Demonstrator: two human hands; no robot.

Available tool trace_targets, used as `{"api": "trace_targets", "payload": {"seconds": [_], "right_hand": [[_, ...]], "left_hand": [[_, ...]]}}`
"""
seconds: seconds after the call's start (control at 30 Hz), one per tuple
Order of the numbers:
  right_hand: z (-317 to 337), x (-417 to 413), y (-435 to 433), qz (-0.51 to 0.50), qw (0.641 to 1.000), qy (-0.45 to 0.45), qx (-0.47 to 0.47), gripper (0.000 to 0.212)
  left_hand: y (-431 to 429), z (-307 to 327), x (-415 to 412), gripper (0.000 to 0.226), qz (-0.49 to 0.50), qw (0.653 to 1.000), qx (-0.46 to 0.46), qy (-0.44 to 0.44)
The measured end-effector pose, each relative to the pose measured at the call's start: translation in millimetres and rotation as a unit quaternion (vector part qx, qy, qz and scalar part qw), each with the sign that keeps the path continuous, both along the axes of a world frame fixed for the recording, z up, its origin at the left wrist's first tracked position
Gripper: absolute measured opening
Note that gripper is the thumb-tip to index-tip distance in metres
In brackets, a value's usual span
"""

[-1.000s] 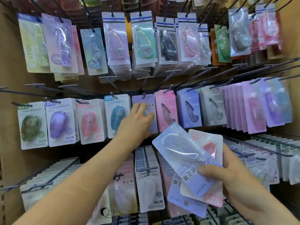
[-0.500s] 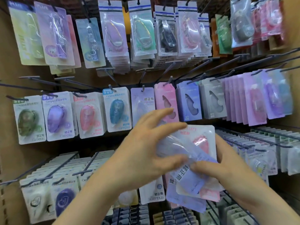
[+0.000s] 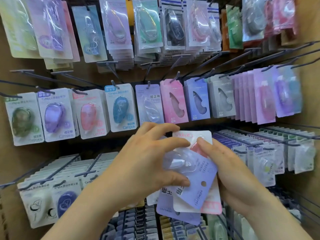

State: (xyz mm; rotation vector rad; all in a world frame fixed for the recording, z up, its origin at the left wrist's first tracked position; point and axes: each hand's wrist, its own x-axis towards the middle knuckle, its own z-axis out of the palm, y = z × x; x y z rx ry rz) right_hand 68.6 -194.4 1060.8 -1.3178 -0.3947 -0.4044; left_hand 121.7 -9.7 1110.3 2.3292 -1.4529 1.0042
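Watch the pull from your left hand [image 3: 143, 163]. It grips only the lilac pack [image 3: 199, 184], the front one of a loose fan, and the cards under it are glossy and lie askew. If you draw that pack leftward faster than the other hand clamps down, I judge the purple pack [image 3: 166, 207] at the bottom is the likeliest to slide out and drop among the hooked packs [image 3: 83, 181] below. The lilac pack's hang hole points down and to the right, so it has to be turned before it can go on any peg. Turning it one-handed by the slippery blister could let it twist loose.

Your left index finger arches over the top of the clear blister and your thumb presses the card just beneath it, so the bubble sits pinched between them, with the other fingers curled alongside. The pink-and-white pack [image 3: 202, 135] pokes up behind the lilac one, between your two hands. Your right hand [image 3: 230, 172] holds the fan from its right edge with the thumb laid flat on that pack's face, its tip almost meeting your left index finger. The remaining right fingers are hidden behind the cards, so I cannot tell how they lie.
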Motion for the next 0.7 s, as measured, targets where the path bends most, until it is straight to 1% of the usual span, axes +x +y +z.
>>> {"api": "trace_targets", "payload": {"seconds": [0.1,0.17,0.27,0.33,0.4,0.47,0.53,0.63,0.7], "right_hand": [[-0.4,1.1,1.1,-0.01,0.999,0.011,0.04,0.031],[-1.5,2.3,-0.5,-0.016,0.996,0.02,0.09,0.036],[-1.4,2.6,-0.2,-0.067,0.99,-0.003,0.121,0.029],[0.6,1.3,3.0,-0.113,0.987,-0.032,0.105,0.03],[1.7,-0.4,6.6,-0.161,0.981,-0.062,0.086,0.035],[0.2,-1.0,9.8,-0.206,0.973,-0.087,0.064,0.043],[-3.1,-1.8,12.5,-0.243,0.963,-0.117,0.024,0.045],[-7.3,-2.3,16.1,-0.287,0.943,-0.164,-0.036,0.03],[-8.8,0.6,17.4,-0.316,0.929,-0.184,-0.058,0.02]], "left_hand": [[-1.7,-6.2,-3.7,0.083,0.041,0.998,-0.014,-0.034],[-2.5,-9.7,-6.8,0.076,0.056,0.996,-0.063,-0.032],[-1.1,-12.6,-10.9,0.067,0.081,0.985,-0.153,-0.019],[-1.1,-13.5,-12.2,0.069,0.079,0.98,-0.184,0.014],[-1.7,-13.3,-12.6,0.068,0.061,0.973,-0.214,0.061],[-2.2,-13.7,-11.1,0.066,0.03,0.963,-0.233,0.135],[-3.7,-15.3,-9.5,0.066,-0.013,0.948,-0.244,0.203],[-8.2,-20.2,-8.6,0.065,-0.062,0.93,-0.241,0.271],[-13.2,-24.6,-6.8,0.059,-0.079,0.922,-0.26,0.275]]}}
